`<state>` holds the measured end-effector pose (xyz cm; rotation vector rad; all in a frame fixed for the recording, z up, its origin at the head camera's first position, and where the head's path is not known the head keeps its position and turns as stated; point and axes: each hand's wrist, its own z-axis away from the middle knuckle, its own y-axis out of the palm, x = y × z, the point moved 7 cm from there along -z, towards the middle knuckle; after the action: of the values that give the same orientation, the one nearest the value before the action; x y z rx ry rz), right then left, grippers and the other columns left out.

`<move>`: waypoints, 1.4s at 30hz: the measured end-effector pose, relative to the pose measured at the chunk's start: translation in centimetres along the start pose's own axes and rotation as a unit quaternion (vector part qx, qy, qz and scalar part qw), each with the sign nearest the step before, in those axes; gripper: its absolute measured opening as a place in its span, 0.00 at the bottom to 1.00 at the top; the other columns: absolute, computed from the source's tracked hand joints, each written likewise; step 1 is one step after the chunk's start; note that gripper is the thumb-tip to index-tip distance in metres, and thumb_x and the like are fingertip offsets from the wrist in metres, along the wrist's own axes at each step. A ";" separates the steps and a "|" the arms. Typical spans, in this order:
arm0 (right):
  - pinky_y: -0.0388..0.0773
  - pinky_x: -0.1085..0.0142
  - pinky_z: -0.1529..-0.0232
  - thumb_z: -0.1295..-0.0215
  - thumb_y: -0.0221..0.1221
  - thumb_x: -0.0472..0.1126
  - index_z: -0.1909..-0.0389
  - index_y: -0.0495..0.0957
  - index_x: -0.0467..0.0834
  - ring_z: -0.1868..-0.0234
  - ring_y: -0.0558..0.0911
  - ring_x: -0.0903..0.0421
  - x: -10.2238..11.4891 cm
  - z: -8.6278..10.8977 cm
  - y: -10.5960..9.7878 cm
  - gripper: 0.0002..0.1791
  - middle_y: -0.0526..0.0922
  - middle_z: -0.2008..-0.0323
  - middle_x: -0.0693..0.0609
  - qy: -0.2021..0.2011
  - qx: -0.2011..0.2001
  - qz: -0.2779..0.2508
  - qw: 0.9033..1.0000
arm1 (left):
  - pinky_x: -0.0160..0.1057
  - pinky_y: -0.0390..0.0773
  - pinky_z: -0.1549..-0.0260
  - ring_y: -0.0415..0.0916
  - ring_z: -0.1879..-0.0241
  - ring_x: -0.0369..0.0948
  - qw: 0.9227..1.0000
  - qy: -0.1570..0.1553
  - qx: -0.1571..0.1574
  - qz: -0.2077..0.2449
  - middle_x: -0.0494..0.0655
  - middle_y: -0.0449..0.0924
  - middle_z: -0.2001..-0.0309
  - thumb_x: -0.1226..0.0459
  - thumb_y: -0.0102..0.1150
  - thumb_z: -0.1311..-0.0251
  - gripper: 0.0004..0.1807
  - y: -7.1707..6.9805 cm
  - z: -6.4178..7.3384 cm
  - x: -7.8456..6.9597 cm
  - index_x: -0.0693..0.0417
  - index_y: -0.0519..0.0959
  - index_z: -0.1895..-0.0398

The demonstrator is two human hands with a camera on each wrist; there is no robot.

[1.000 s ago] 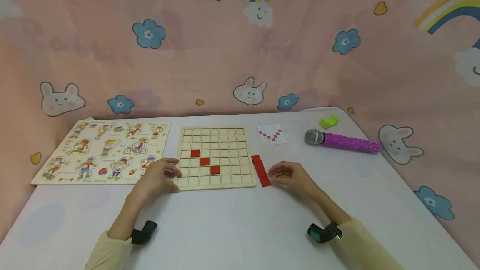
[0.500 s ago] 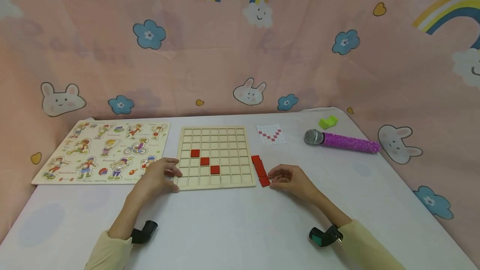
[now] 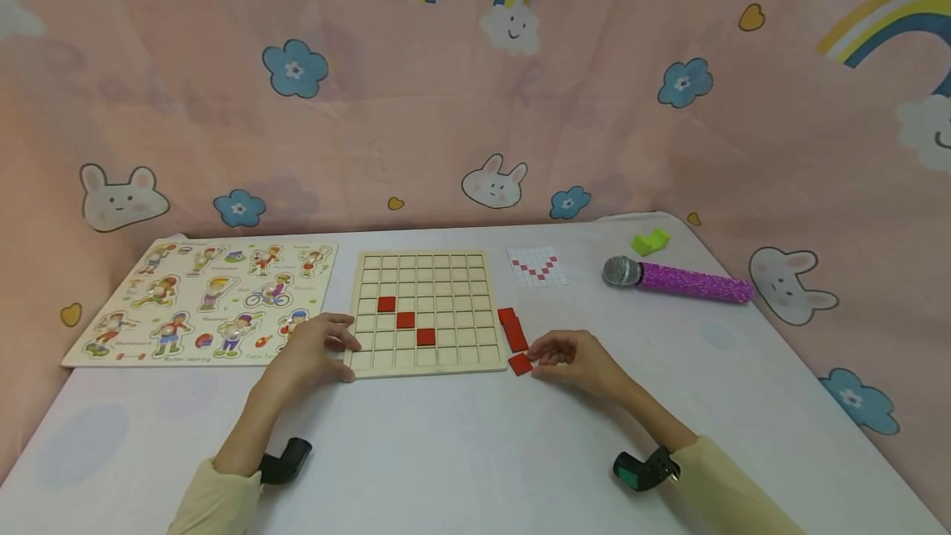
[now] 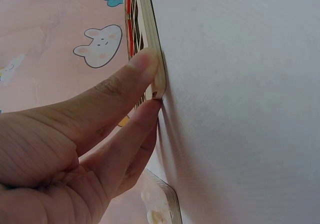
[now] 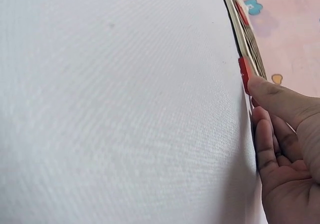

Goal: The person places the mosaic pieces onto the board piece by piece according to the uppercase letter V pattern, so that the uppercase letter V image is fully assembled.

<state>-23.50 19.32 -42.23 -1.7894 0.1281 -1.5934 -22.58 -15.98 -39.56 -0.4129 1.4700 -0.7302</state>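
Observation:
A wooden grid board (image 3: 464,357) lies mid-table with three red square tiles (image 3: 404,319) set in a diagonal. My left hand (image 3: 312,349) holds the board by its near left corner; in the left wrist view the thumb (image 4: 145,64) and fingertips press its edges. Just right of the board, my right hand (image 3: 575,362) pinches a loose red square tile (image 3: 520,364) at its right corner. The right wrist view shows the thumb (image 5: 267,91) against this tile (image 5: 244,75), beside the board's edge. More red tiles (image 3: 513,329) lie in a row behind it.
A small pattern card (image 3: 537,267) with red squares in a V lies behind the tiles. At right are a purple microphone (image 3: 679,279) and a green block (image 3: 650,242). A picture puzzle board (image 3: 201,304) fills the left side, close to my left hand.
The nearest red tile has come away from its row, shifted slightly left and nearer, and turned. My right hand moved a little down with it. My left hand stays at the board corner.

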 end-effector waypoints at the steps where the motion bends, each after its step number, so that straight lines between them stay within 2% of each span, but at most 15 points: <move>1: 0.77 0.71 0.62 0.46 0.69 0.38 0.57 0.82 0.40 0.65 0.79 0.56 0.1 0.0 0.1 0.14 0.84 0.63 0.50 -0.001 0.005 0.003 1.000 | 0.49 0.76 0.54 0.76 0.51 0.54 1.000 0.000 0.000 0.000 0.61 0.71 0.39 0.77 0.74 0.65 0.16 0.0 0.0 0.0 0.62 0.84 0.67; 4: 0.77 0.71 0.63 0.45 0.69 0.38 0.58 0.82 0.40 0.66 0.79 0.57 0.3 0.1 0.2 0.14 0.84 0.64 0.51 -0.003 0.014 0.009 1.000 | 0.49 0.76 0.53 0.76 0.52 0.54 1.000 0.001 0.001 -0.002 0.61 0.71 0.39 0.77 0.74 0.64 0.16 0.0 0.0 0.0 0.62 0.84 0.67; 12: 0.77 0.72 0.65 0.47 0.69 0.36 0.56 0.81 0.38 0.69 0.77 0.58 0.8 0.2 0.6 0.17 0.83 0.63 0.48 -0.016 -0.010 0.000 1.000 | 0.49 0.76 0.54 0.76 0.51 0.54 1.000 0.000 0.000 -0.002 0.61 0.71 0.39 0.77 0.74 0.65 0.16 0.0 0.0 0.0 0.62 0.84 0.68; 17: 0.77 0.72 0.66 0.48 0.69 0.35 0.57 0.81 0.40 0.70 0.77 0.59 1.3 0.2 0.8 0.16 0.83 0.65 0.51 -0.015 -0.024 0.020 0.999 | 0.49 0.76 0.53 0.76 0.51 0.55 1.000 0.001 0.000 -0.006 0.62 0.71 0.40 0.76 0.74 0.64 0.15 0.0 0.0 0.0 0.62 0.84 0.67; 21: 0.79 0.71 0.64 0.48 0.69 0.35 0.58 0.81 0.39 0.68 0.80 0.58 1.7 0.4 0.6 0.15 0.83 0.64 0.49 -0.009 -0.020 0.026 0.999 | 0.49 0.77 0.53 0.76 0.52 0.55 1.000 0.004 0.003 -0.005 0.63 0.71 0.40 0.76 0.75 0.64 0.15 0.1 0.0 0.0 0.63 0.84 0.68; 24: 0.80 0.69 0.60 0.47 0.69 0.34 0.57 0.80 0.36 0.64 0.83 0.55 2.0 0.5 0.3 0.16 0.84 0.61 0.45 0.007 -0.025 0.003 1.000 | 0.50 0.76 0.53 0.76 0.52 0.55 1.000 0.005 0.004 -0.005 0.63 0.71 0.40 0.76 0.75 0.64 0.15 0.1 0.0 -0.1 0.63 0.84 0.67; 27: 0.80 0.67 0.57 0.46 0.68 0.34 0.55 0.79 0.35 0.60 0.84 0.52 2.1 0.3 -0.1 0.17 0.83 0.58 0.43 0.041 -0.035 -0.025 0.998 | 0.50 0.76 0.52 0.77 0.51 0.55 1.000 0.006 0.004 -0.008 0.63 0.71 0.40 0.76 0.75 0.64 0.16 0.0 0.0 -0.1 0.63 0.84 0.67; 29: 0.80 0.66 0.56 0.45 0.68 0.35 0.54 0.80 0.36 0.59 0.84 0.52 2.2 0.0 -0.1 0.17 0.83 0.57 0.43 0.065 -0.045 -0.034 0.996 | 0.50 0.76 0.52 0.77 0.51 0.55 1.000 0.007 0.003 -0.007 0.63 0.71 0.40 0.76 0.75 0.65 0.16 0.0 0.0 -0.1 0.63 0.84 0.67; 33: 0.80 0.65 0.55 0.45 0.68 0.34 0.53 0.80 0.36 0.59 0.84 0.52 2.6 -0.7 -0.1 0.18 0.83 0.55 0.43 0.088 -0.059 -0.039 0.994 | 0.50 0.75 0.52 0.77 0.51 0.55 1.000 0.005 0.004 -0.007 0.63 0.71 0.40 0.76 0.75 0.64 0.16 -0.1 0.1 -0.1 0.63 0.84 0.67; 38: 0.80 0.67 0.56 0.46 0.67 0.32 0.53 0.79 0.34 0.61 0.84 0.54 3.2 -2.2 0.4 0.18 0.83 0.55 0.43 0.088 -0.073 -0.053 0.992 | 0.50 0.75 0.52 0.77 0.52 0.54 1.000 0.006 0.004 -0.008 0.63 0.71 0.40 0.76 0.74 0.64 0.16 -0.2 0.0 -0.2 0.64 0.84 0.67; 42: 0.80 0.70 0.60 0.46 0.67 0.31 0.53 0.78 0.32 0.63 0.83 0.55 3.7 -3.6 1.1 0.19 0.83 0.57 0.41 0.068 -0.073 -0.068 0.993 | 0.50 0.75 0.52 0.76 0.52 0.54 1.000 0.011 0.003 -0.010 0.63 0.71 0.40 0.76 0.74 0.64 0.15 -0.1 -0.1 -0.3 0.64 0.84 0.67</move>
<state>-25.50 15.03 -39.91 -1.8325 0.1927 -1.8452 -22.66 -15.81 -39.31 -0.4166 1.4854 -0.7564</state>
